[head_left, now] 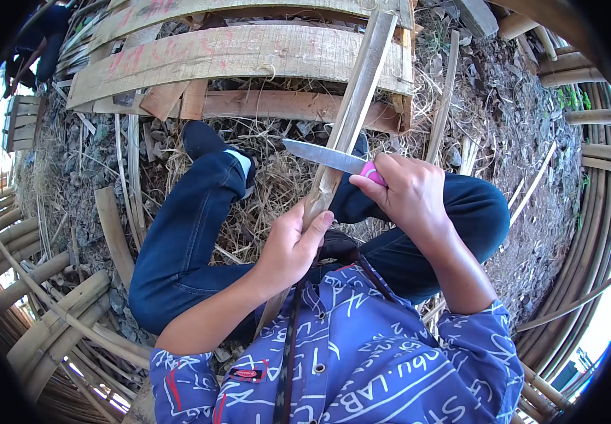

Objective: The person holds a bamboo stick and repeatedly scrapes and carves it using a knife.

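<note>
My left hand (293,244) is wrapped round a split bamboo strip (351,106), with the thumb lying along it. The strip slants up and away from my lap, and its far end rests over a wooden pallet (249,53). A knife (324,155) with a pink handle is gripped in my right hand (411,187). Its blade points left and lies across the bamboo, a little beyond my left hand. Just below the blade, a rough notched spot shows on the strip. The handle is mostly hidden by my fingers.
Dry shavings (270,184) cover the ground between my bent legs. Bamboo poles (595,212) stand stacked along the right, with more bamboo pieces (58,318) at the lower left. A loose strip (445,99) lies right of the pallet. Another person (44,35) is partly visible at the upper left.
</note>
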Demonstrator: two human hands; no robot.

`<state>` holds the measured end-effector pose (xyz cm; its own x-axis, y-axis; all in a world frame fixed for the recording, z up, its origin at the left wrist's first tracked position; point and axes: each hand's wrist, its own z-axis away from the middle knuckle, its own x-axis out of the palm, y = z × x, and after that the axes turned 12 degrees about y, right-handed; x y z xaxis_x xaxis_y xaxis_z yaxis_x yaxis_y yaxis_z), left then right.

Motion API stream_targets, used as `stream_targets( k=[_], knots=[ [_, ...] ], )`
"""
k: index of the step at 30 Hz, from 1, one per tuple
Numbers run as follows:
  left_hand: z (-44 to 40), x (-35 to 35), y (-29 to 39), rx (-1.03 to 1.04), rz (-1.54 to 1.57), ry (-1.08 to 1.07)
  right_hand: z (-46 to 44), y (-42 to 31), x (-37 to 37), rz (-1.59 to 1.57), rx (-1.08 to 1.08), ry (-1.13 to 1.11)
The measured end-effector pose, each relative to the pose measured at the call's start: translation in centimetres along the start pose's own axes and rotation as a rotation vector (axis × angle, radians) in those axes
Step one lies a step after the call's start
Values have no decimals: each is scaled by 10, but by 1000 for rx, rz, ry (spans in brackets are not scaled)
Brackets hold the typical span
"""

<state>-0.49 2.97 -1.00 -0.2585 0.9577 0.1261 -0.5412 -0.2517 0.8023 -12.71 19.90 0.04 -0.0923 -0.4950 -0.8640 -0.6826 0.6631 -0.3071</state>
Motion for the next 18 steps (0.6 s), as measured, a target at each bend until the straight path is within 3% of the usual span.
stream_targets(
  k=[1,3,4,5,6,9,11,18],
  knots=[
    [2,-1,-2,0,0,0,-1,1,-2,2,-17,19],
    [12,-2,-14,-58,-76,-17,-11,41,-8,-58,332,213],
    [16,-2,-19,72,-180,6,-15,45,-23,-19,370,174],
    [17,-1,-19,48,-104,12,-23,45,-40,25,404,151],
    [11,-1,-9,6,-98,28,-25,33,-47,60,301,179],
    [6,-10,14,-116,150,-12,-29,33,-46,70,361,138],
    [2,-19,16,-114,149,10,-27,29,-41,-65,421,117],
    [-2,-20,32,-76,103,2,-41,16,-43,-224,325,-75]
  ],
)
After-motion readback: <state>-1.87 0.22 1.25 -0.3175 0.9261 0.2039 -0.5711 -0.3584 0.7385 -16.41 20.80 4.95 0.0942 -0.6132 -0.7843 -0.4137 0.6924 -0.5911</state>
